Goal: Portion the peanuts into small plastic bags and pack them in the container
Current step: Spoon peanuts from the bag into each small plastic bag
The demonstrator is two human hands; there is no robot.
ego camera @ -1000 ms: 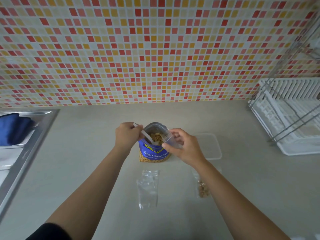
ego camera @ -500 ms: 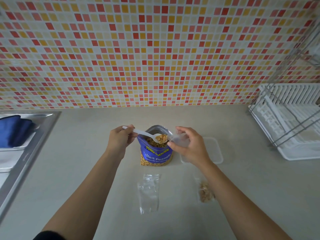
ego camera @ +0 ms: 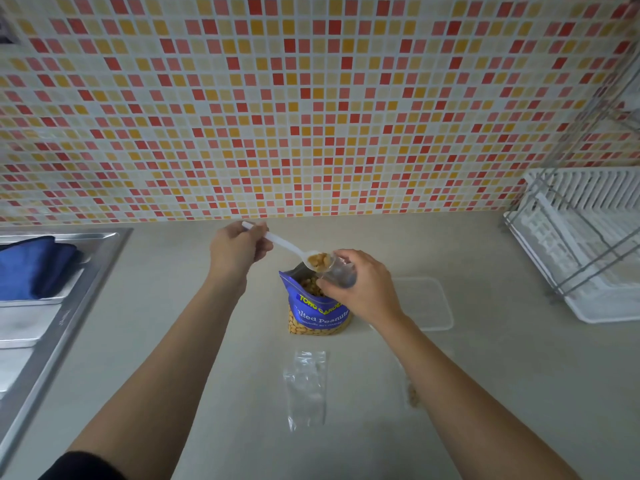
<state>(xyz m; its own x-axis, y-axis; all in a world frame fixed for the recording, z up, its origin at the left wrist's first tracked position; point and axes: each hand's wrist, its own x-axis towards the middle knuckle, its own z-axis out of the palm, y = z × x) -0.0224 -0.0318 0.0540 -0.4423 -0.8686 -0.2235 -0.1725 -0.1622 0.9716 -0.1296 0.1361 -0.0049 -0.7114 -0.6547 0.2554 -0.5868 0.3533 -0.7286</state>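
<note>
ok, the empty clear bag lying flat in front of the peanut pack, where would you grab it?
Probably the crinkled far end of the empty bag, the end nearest the peanut pack, pinched from above. The rest lies flat on the counter with no raised edge to catch. The wrinkles at that end seem to lift the film enough for a pinch.

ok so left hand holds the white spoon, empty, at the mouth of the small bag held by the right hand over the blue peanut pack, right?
Not empty: the head view shows peanuts in the bowl of the spoon. Otherwise right: the left hand holds it at the mouth of the small bag, which the right hand holds over the blue peanut pack.
</note>
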